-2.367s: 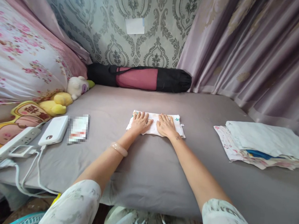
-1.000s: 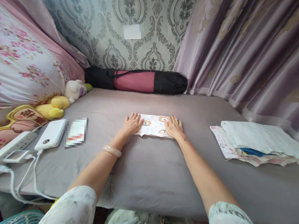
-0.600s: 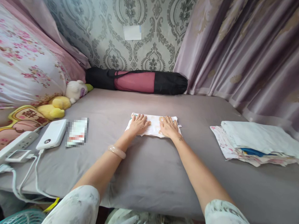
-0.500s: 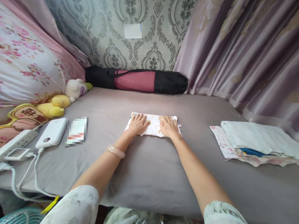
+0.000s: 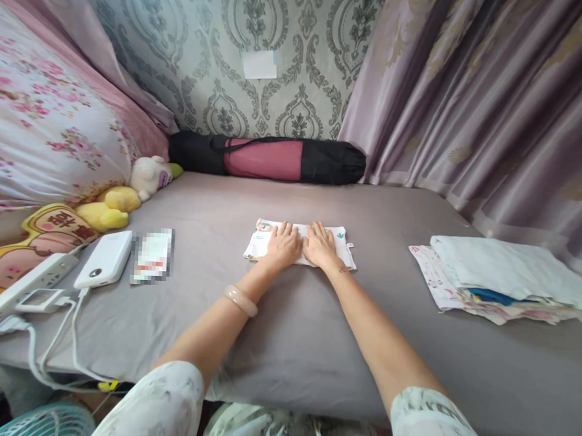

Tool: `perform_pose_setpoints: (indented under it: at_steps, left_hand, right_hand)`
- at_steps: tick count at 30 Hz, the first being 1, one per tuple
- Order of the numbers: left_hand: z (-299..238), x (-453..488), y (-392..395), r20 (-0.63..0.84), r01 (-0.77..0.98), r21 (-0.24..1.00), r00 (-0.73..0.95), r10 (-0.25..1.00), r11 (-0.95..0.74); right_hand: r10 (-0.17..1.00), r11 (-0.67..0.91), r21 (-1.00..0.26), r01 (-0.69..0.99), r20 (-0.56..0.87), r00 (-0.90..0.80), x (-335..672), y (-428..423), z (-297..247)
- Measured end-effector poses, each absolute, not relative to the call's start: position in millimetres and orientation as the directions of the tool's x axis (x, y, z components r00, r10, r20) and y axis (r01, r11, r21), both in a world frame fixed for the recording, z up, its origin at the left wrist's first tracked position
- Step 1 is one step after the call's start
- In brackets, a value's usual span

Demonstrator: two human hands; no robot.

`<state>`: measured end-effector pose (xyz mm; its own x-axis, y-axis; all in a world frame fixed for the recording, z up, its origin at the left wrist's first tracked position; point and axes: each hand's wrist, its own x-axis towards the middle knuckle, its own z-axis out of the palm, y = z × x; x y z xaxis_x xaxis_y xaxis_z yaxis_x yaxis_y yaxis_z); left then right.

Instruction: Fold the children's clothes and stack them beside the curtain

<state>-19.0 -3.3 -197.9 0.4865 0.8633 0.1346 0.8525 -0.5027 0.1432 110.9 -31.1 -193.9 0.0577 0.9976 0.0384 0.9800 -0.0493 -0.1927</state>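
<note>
A small folded white cloth with printed pictures (image 5: 344,244) lies flat in the middle of the grey bed sheet (image 5: 285,328). My left hand (image 5: 284,245) and my right hand (image 5: 319,245) press down on it side by side, palms flat, fingers stretched out. The two hands almost touch at the cloth's centre. They cover its middle; both its ends show. A pale bangle (image 5: 240,300) sits on my left wrist.
A pile of folded cloths (image 5: 507,281) lies at the right. A white power bank (image 5: 103,259), a blurred packet (image 5: 152,255) and a power strip with cables (image 5: 18,289) lie at the left, beside plush toys (image 5: 111,207). A black and pink roll bag (image 5: 267,158) lies against the wall.
My hands moved apart to the cloth's ends, then slid back together to its centre. The cloth has stayed in place.
</note>
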Motion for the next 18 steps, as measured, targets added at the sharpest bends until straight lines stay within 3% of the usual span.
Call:
perform_pose_setpoints:
  at_steps: [6, 10, 14, 18]
  left_hand:
    - [-212.7, -17.9, -4.5, 0.121, 0.813, 0.261, 0.507, 0.853, -0.520]
    - [-213.5, -33.9, 4.9, 0.283, 0.705, 0.449, 0.471, 0.835, -0.550]
    - [-208.3, -57.5, 15.0, 0.418, 0.612, 0.672, 0.149, 0.896, -0.416]
    - [-205.5, -79.6, 22.5, 0.330, 0.535, 0.814, -0.103, 0.939, -0.227]
  right_hand:
    - [0.998, -0.045, -0.189, 0.981, 0.032, 0.052, 107.3, -32.2, -204.1]
    - [0.999, -0.054, -0.185, 0.981, -0.006, 0.054, 106.6, -30.0, -199.7]
    - [0.997, -0.052, -0.216, 0.975, 0.047, 0.064, 86.0, -21.6, -193.2]
    - [0.998, -0.037, -0.268, 0.963, 0.047, 0.052, 58.5, -11.5, -196.5]
